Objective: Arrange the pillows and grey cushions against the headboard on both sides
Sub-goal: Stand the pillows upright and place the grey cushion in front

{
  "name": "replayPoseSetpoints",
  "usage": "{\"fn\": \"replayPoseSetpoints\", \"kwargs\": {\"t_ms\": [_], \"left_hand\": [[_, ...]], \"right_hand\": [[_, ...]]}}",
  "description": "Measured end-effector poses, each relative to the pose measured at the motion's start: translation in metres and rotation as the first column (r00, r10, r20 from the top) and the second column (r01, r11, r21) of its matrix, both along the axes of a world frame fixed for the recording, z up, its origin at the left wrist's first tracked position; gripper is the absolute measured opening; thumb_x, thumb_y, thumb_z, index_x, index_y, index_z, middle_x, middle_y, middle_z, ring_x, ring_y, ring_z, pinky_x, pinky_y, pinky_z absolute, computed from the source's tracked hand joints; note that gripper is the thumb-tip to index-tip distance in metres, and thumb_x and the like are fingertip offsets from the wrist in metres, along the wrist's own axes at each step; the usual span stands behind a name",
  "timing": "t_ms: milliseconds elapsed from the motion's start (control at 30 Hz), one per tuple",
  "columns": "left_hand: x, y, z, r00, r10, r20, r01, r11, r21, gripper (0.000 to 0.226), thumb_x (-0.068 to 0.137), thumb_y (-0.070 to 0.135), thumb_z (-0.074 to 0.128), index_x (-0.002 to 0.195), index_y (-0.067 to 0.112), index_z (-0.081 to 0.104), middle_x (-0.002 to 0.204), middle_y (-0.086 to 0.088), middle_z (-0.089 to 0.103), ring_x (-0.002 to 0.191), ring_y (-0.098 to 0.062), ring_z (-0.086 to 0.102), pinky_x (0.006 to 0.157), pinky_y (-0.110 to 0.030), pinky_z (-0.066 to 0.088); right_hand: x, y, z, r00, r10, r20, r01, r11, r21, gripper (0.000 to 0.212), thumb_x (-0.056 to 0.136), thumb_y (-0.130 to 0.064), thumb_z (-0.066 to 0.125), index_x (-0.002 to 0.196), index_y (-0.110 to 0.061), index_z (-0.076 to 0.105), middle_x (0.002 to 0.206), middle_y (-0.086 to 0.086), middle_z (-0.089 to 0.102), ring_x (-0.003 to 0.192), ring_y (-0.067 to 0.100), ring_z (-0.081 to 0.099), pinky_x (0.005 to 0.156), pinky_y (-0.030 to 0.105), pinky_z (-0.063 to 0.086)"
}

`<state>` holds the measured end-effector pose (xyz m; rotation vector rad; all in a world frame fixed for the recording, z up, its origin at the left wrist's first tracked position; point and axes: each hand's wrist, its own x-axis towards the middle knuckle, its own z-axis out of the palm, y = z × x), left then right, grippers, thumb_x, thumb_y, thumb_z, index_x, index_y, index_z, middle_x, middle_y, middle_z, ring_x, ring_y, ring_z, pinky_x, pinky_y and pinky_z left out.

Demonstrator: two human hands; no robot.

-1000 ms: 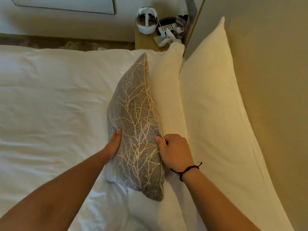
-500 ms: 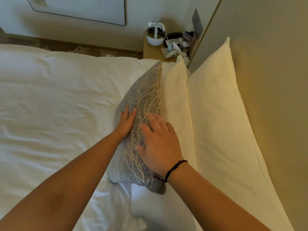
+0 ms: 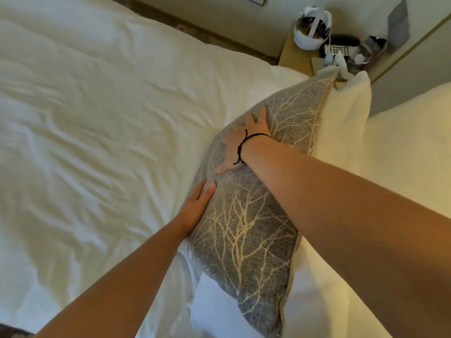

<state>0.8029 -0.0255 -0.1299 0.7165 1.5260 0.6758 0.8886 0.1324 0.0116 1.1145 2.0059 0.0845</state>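
A grey cushion with a gold branch pattern stands on edge on the bed, leaning against a white pillow. A larger white pillow stands behind that, against the beige headboard. My left hand lies flat with straight fingers against the cushion's near face, low on its left side. My right hand, with a black cord at the wrist, presses flat on the cushion's front face further up, fingers spread. My right forearm crosses over the cushion's top edge.
White rumpled bedding covers the bed to the left. A wooden bedside table at the top right carries a white headset, a phone keypad and small items. A grey wall panel sits above it.
My right hand slid further up and over to the cushion's front face. My left hand moved down along its left side. The view swung left and tilted.
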Motion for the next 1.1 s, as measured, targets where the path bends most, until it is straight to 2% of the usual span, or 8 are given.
{"fn": "replayPoseSetpoints", "kwargs": {"t_ms": [167,367,567,733,833,933,1033,1100], "left_hand": [[0.018,-0.001,0.006,0.997,0.033,0.064,-0.03,0.998,-0.051,0.099,0.067,0.094,0.045,0.151,0.047,0.024,0.157,0.008,0.034,0.141,-0.019,0.037,0.117,-0.049,0.028],[0.058,-0.006,0.024,0.995,-0.057,0.084,0.063,0.995,-0.078,0.109,0.062,0.097,0.047,0.153,0.05,0.01,0.163,0.007,0.022,0.147,-0.02,0.026,0.119,-0.055,0.02],[0.047,-0.007,0.049,0.973,-0.22,-0.062,0.214,0.973,-0.089,0.131,0.048,0.105,0.035,0.155,0.041,-0.007,0.167,-0.001,0.002,0.152,-0.025,0.009,0.12,-0.057,0.013],[0.083,-0.04,0.092,0.894,-0.347,-0.284,0.384,0.919,0.087,0.104,0.054,0.104,0.038,0.136,0.072,-0.018,0.162,0.016,-0.021,0.149,-0.017,-0.019,0.115,-0.067,-0.003],[0.091,-0.051,0.115,0.876,-0.311,-0.367,0.393,0.903,0.172,0.105,0.055,0.102,0.042,0.135,0.072,-0.02,0.161,0.021,-0.021,0.149,-0.013,-0.018,0.114,-0.065,0.001],[0.088,-0.056,0.129,0.852,-0.271,-0.448,0.411,0.877,0.25,0.101,0.066,0.095,0.04,0.145,0.061,-0.013,0.165,0.013,-0.009,0.152,-0.017,-0.005,0.116,-0.066,0.012],[0.089,-0.062,0.138,0.818,-0.265,-0.511,0.455,0.841,0.293,0.104,0.068,0.096,0.033,0.15,0.05,-0.011,0.166,0.009,-0.006,0.152,-0.02,-0.001,0.116,-0.065,0.017],[0.091,-0.064,0.144,0.789,-0.289,-0.543,0.502,0.813,0.297,0.109,0.067,0.096,0.031,0.152,0.044,-0.011,0.166,0.006,-0.007,0.152,-0.023,-0.001,0.117,-0.065,0.015]], "right_hand": [[0.055,0.014,-0.004,0.989,-0.119,-0.09,0.111,0.99,-0.091,0.12,0.038,-0.107,0.026,0.146,-0.056,0.013,0.163,-0.006,0.007,0.148,0.037,-0.003,0.105,0.075,-0.011],[0.112,0.02,0.004,0.975,-0.119,-0.189,0.092,0.985,-0.145,0.128,0.024,-0.11,0.022,0.142,-0.061,0.013,0.162,-0.009,0.013,0.149,0.029,0.001,0.105,0.07,-0.017],[0.092,0.012,-0.014,0.97,-0.109,-0.219,0.084,0.989,-0.123,0.124,0.034,-0.107,0.025,0.146,-0.054,0.016,0.162,-0.002,0.017,0.149,0.032,0.002,0.106,0.069,-0.017],[0.097,-0.011,0.015,0.941,-0.082,-0.329,0.049,0.993,-0.108,0.092,0.069,-0.091,0.033,0.148,-0.046,0.022,0.163,-0.005,0.012,0.149,0.028,-0.001,0.114,0.061,-0.011],[0.116,-0.066,0.046,0.793,-0.139,-0.593,0.134,0.99,-0.052,0.062,0.087,-0.067,0.041,0.143,-0.039,0.04,0.158,-0.006,0.027,0.148,0.022,0.012,0.119,0.054,0.0],[0.147,-0.16,0.073,0.454,-0.241,-0.858,0.475,0.88,0.004,0.051,0.089,-0.055,0.052,0.134,-0.033,0.05,0.143,-0.007,0.048,0.133,0.015,0.04,0.111,0.039,0.032],[0.163,-0.277,0.076,0.128,-0.386,-0.914,0.843,0.528,-0.105,0.05,0.088,-0.056,0.054,0.132,-0.033,0.047,0.129,-0.012,0.053,0.114,0.008,0.053,0.093,0.028,0.046],[0.161,-0.35,0.061,0.015,-0.55,-0.835,0.926,0.322,-0.196,0.059,0.085,-0.055,0.06,0.135,-0.031,0.042,0.133,-0.01,0.049,0.118,0.01,0.052,0.096,0.028,0.045]]}}
